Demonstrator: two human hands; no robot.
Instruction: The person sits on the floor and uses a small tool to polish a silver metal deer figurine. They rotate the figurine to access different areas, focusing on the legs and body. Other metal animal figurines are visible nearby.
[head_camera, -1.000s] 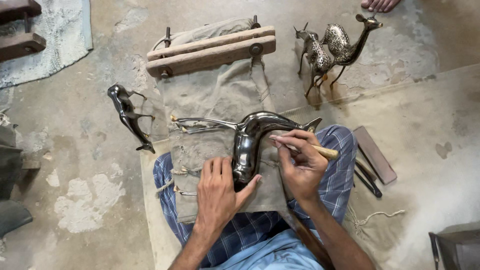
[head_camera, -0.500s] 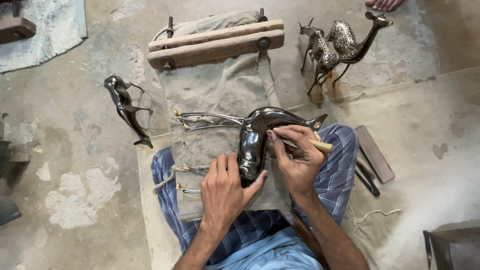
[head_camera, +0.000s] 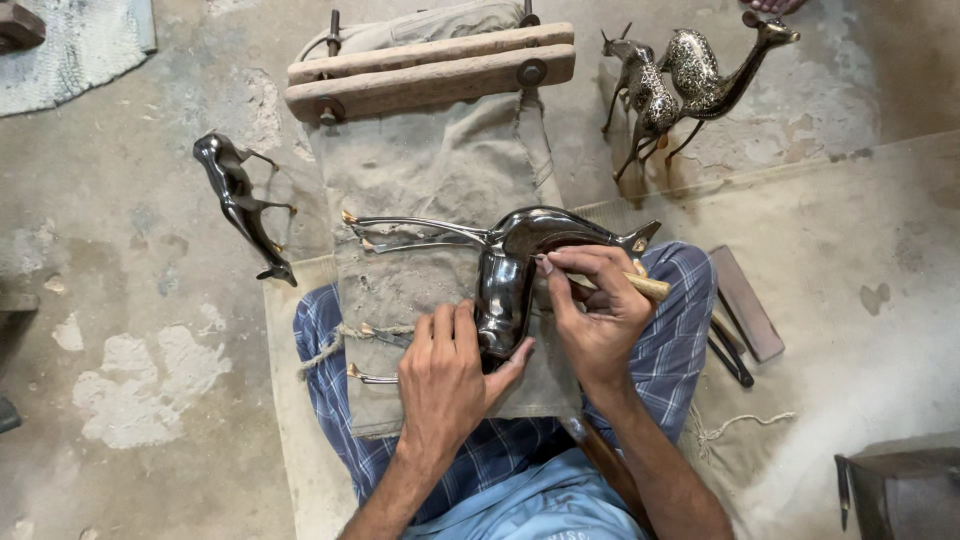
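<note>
Left hand (head_camera: 447, 372) grasps the metal deer (head_camera: 510, 270); right hand (head_camera: 596, 310) grasps a wooden-handled tool (head_camera: 645, 286).

Four metal deer figures (head_camera: 520, 270), two wooden bars (head_camera: 430, 70), two hands (head_camera: 450, 380)

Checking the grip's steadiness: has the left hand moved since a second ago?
No. The left hand stays on the metal deer, same spot below the wooden clamp.

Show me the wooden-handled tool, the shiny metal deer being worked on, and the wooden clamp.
wooden-handled tool (head_camera: 650, 287), head view, on its pale handle.
shiny metal deer (head_camera: 503, 290), head view, on its body.
wooden clamp (head_camera: 430, 68), head view, on the front bar.
</note>
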